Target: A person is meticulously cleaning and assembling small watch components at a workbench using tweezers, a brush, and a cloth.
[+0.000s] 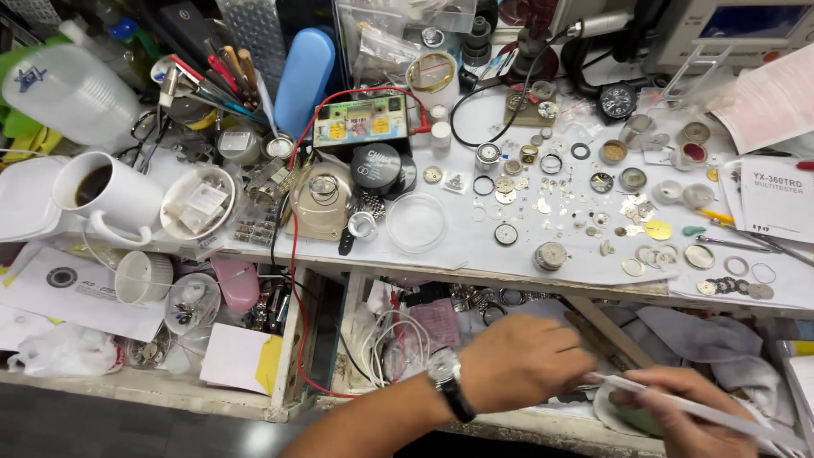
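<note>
My left hand [521,360] reaches across the open drawer [593,318] below the bench edge, fingers curled down among the drawer's contents; what it touches is hidden beneath it. A wristwatch with a dark strap [448,377] sits on that wrist. My right hand [687,407] is at the lower right, closed around a long thin white tool [678,405] that points left toward my left hand. Grey cloth [704,335] lies in the drawer just behind my right hand.
The white bench top [475,242] carries several small watch parts, rings and dials [593,203], a clear round dish [415,222], a beige device [322,203], and a white mug of dark liquid [106,191]. A red wire [295,280] hangs over the edge. White cable [398,339] coils in the drawer.
</note>
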